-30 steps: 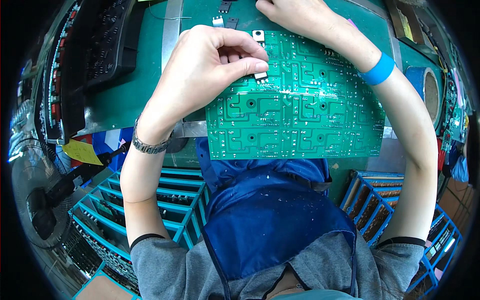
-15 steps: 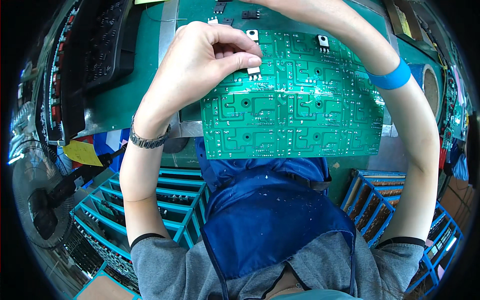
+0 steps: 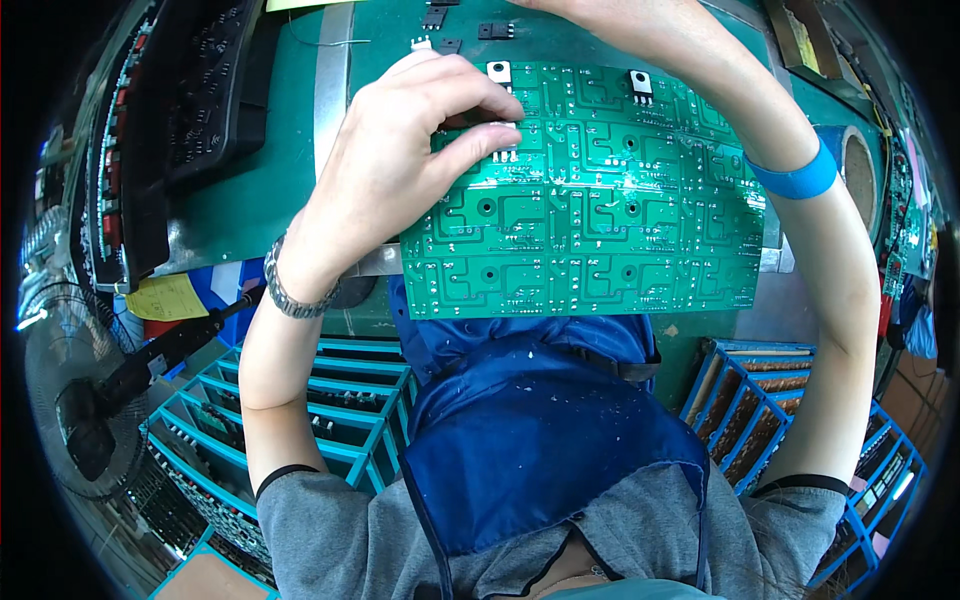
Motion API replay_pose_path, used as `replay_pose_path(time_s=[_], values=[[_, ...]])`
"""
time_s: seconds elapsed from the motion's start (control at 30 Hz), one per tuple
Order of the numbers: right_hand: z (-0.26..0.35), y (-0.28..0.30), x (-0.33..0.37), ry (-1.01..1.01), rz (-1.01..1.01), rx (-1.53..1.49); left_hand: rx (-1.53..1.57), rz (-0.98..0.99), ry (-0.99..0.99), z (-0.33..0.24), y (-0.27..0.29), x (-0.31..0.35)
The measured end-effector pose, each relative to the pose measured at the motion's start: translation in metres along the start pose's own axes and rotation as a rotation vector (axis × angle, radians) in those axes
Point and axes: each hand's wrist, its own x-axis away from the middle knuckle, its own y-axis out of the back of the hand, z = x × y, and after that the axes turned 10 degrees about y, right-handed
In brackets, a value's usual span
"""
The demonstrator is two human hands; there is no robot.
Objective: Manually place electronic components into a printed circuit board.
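Observation:
A green circuit board panel (image 3: pixel 560 240) lies in front of me at the table's edge. My left hand (image 3: pixel 410 150) is over its left side, thumb and index finger closed about a small three-legged transistor (image 3: pixel 505 156) on the board. Its legs show below my thumb; the rest is mostly covered. Just above sits another transistor with a pale metal tab (image 3: pixel 499 72), and a similar black-and-silver transistor (image 3: pixel 641 86) stands at the upper right of the panel. My right hand (image 3: pixel 560 6) is cut off by the upper edge, so its fingers are hidden.
Several loose black transistors (image 3: pixel 496 31) lie beyond the board on the green table (image 3: pixel 235 215). A black tray (image 3: pixel 215 100) is at the left, a cardboard roll (image 3: pixel 858 170) at the right. Blue racks (image 3: pixel 370 420) with boards stand low on both sides, a fan (image 3: pixel 85 390) at the far left.
My left hand has tilted and its knuckles have dropped slightly, with thumb and index still at the same transistor. My right forearm has shifted down a little at the wristband.

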Motion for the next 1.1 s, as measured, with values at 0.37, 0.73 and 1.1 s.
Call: replay_pose_path(time_s=[0.37, 0.73, 1.1], values=[[0.067, 0.063, 0.049, 0.004, 0.117, -0.121, -0.074, -0.104, 0.082, 0.000, -0.002, 0.016], [0.133, 0.136, 0.208, -0.195, -0.045, -0.044, -0.603, -0.704, 0.204, -0.003, 0.214, 0.086], [0.158, 0.043, 0.046, -0.322, 0.441, -0.766, -0.620, -0.512, 1.119, 0.133, 0.304, 0.203]])
